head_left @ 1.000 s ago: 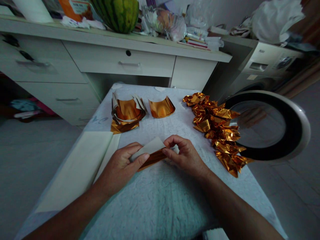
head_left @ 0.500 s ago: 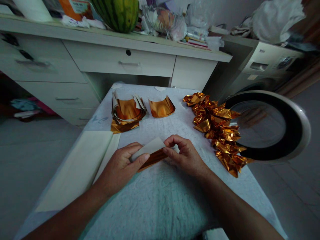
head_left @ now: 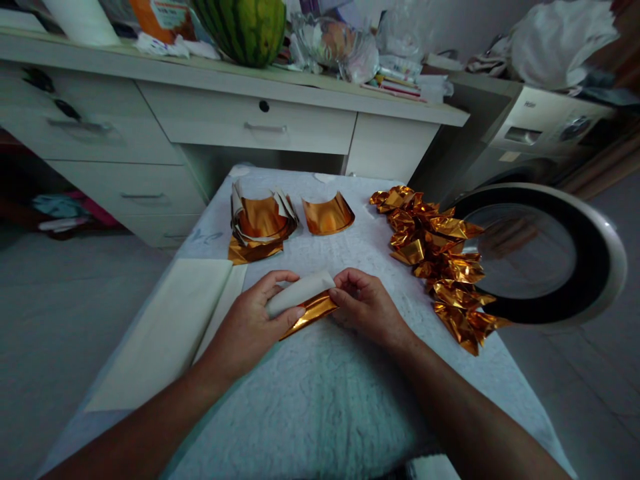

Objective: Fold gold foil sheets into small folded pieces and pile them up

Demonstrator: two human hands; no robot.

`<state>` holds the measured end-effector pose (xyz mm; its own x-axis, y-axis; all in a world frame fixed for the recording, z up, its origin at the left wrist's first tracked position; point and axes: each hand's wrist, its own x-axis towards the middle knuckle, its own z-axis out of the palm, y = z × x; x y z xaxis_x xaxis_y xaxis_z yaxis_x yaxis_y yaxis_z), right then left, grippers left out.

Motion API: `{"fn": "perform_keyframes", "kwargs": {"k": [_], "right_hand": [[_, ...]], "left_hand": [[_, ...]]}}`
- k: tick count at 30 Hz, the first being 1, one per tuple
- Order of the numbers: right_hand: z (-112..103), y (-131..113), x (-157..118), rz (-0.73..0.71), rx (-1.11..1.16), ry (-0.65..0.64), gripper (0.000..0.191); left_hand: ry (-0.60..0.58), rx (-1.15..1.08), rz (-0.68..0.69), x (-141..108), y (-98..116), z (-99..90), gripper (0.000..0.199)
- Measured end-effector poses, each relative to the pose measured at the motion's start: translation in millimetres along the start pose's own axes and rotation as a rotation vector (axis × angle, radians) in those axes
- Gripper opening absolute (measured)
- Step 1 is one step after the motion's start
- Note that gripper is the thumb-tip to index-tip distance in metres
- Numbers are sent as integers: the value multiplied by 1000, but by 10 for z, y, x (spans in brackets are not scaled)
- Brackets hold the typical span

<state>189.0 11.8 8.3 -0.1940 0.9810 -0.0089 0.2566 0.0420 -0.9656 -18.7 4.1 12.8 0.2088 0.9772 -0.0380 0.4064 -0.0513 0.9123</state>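
Gold-and-white sheet (head_left: 301, 292) was above the cloth (head_left: 345, 393), its white side arched rounder than a moment before; the bending seemed to advance. Left hand (head_left: 250, 330) gripped it between thumb and fingers; right hand (head_left: 370, 305) pinched its other end. Beyond lay the curved stack (head_left: 261, 217), one loose sheet (head_left: 328, 216) and crumpled gold pieces (head_left: 411, 252).

The left hand (head_left: 253, 323), right hand (head_left: 367, 307), left forearm (head_left: 165, 413) and right forearm (head_left: 465, 407) are bared; both forearms are tapered towards the hands.
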Motion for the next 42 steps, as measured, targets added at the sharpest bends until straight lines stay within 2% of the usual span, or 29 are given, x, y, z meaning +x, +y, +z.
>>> {"fn": "perform_keyframes", "kwargs": {"k": [3, 8, 11, 14, 16, 17, 19, 21, 27, 34, 38, 42], "right_hand": [[35, 48, 16, -9, -243, 57, 7], [85, 57, 31, -44, -509, 116, 6], [111, 87, 37, -29, -489, 119, 17], [127, 127, 39, -6, -438, 126, 27], [129, 139, 38, 0, -429, 126, 28], [128, 139, 38, -3, -431, 125, 28], [123, 131, 38, -14, -440, 119, 27], [119, 117, 38, -19, -456, 110, 25], [112, 70, 22, -99, -582, 88, 10], [94, -1, -15, -84, -621, 23, 13], [101, 15, -24, -22, -632, 50, 25], [108, 45, -31, -37, -715, 75, 23]], "left_hand": [[1, 0, -41, -1, -9, 14, 52], [103, 265, 30, 0, -75, 47, 63], [229, 461, 202, 3, -116, 61, 66], [331, 636, 428, -12, -117, 70, 51], [266, 694, 567, -34, -101, 88, 33], [169, 681, 646, -46, -93, 103, 28], [13, 640, 750, -67, -87, 146, 24], [-49, 653, 781, -80, -98, 196, 26], [-64, 708, 796, -76, -176, 269, 24], [-75, 679, 801, -86, -196, 261, 28], [-79, 694, 803, -79, -208, 276, 27], [-88, 709, 818, -71, -223, 284, 28]]}}
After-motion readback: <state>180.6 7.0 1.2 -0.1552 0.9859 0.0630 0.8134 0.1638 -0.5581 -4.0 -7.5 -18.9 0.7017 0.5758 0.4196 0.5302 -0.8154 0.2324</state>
